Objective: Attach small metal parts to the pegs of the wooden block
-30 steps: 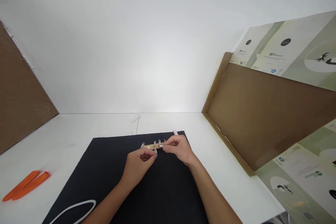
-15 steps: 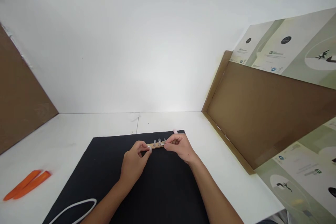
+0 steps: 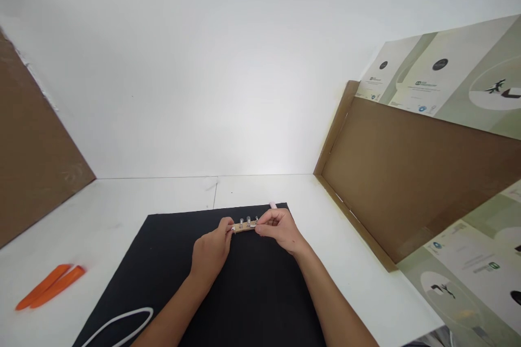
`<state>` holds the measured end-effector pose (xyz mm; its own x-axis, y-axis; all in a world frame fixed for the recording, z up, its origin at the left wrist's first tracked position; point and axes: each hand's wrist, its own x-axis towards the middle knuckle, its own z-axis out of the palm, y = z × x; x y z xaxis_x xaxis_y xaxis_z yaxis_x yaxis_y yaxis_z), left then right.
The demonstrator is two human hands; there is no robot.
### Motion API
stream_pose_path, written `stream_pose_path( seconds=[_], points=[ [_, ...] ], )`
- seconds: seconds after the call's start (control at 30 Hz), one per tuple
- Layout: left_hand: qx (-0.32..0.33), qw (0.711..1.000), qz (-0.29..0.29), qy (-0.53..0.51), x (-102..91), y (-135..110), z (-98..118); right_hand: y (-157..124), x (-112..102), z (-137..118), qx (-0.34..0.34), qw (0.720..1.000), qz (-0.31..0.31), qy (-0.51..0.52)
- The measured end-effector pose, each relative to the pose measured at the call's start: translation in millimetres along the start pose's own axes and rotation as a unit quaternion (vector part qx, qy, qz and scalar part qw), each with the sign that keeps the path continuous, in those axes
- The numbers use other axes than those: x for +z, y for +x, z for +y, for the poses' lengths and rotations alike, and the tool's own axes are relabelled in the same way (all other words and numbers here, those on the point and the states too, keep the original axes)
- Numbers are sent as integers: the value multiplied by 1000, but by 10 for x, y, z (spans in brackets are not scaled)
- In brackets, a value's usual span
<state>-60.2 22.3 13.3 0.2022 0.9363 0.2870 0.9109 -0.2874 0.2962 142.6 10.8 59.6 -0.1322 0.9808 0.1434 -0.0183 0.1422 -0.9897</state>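
Note:
A short, thin wooden strip (image 3: 242, 227) is held over the black mat (image 3: 252, 282). Several small clear and metallic pieces (image 3: 248, 220) stand up along its top; their exact kind is too small to tell. My left hand (image 3: 212, 246) pinches the strip's left end between thumb and fingers, beside a small whitish piece there. At the opposite end, my right hand (image 3: 280, 229) is closed in a pinch around a tiny pale or silvery piece, partly covered by the fingertips. The right hand also hides the end of the strip.
A white cord (image 3: 122, 317) loops over the mat's lower left. Two orange strips (image 3: 52, 286) lie on the white table (image 3: 118, 227). Just behind my right hand is a pale pink object (image 3: 272, 205). Cardboard (image 3: 407, 168) leans on the right, and a brown board (image 3: 36, 146) on the left.
My left hand has shifted from a small clear piece by the strip's left end to gripping that end itself. The right hand keeps its pinch almost in place. The view has moved slightly.

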Motion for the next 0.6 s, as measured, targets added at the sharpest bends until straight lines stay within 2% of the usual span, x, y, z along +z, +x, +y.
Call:
stream_pose_path(
  seconds=[0.1, 0.23, 0.33, 0.43, 0.6],
  points=[
    [41, 999, -2, 32, -16, -22, 19, 2, 0, -6, -4, 1000, 2, -5],
    [47, 998, 0, 32, -26, -27, 39, 3, -9, 16, 1, 1000, -5, 4],
    [38, 998, 29, -49, -12, -12, 31, 2, -17, 41, 2, 1000, -11, 15],
    [15, 985, 58, -162, 2, -1, 25, 0, -19, 39, -2, 1000, -8, 21],
    [-45, 960, 56, -270, -14, -20, 70, -1, -23, 13, -3, 1000, -6, 25]
  ],
)
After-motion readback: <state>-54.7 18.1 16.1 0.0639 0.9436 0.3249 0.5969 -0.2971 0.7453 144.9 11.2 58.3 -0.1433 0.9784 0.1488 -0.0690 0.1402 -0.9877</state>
